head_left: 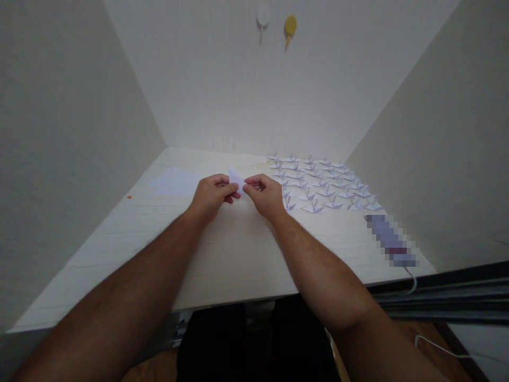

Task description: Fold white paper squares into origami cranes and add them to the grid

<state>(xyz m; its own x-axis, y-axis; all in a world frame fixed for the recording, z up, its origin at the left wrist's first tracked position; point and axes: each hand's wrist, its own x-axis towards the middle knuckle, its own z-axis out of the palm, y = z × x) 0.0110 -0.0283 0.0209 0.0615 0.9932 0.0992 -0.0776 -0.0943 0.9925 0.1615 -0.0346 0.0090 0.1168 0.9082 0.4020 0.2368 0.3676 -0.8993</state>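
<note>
My left hand (211,195) and my right hand (263,195) meet over the middle of the pale wooden desk (222,254). Both pinch a small folded piece of pale lilac paper (236,178) between thumb and fingers; its upper corner sticks up between the hands. The fingers of both hands are curled closed on the paper. Most of the paper is hidden behind the fingers.
Several rows of folded lilac paper cranes (318,185) lie at the back right. A stack of flat lilac sheets (175,181) lies at the back left. A blurred oblong device (390,240) with a white cable sits near the right edge. Walls enclose three sides; two hooks (276,21) hang above.
</note>
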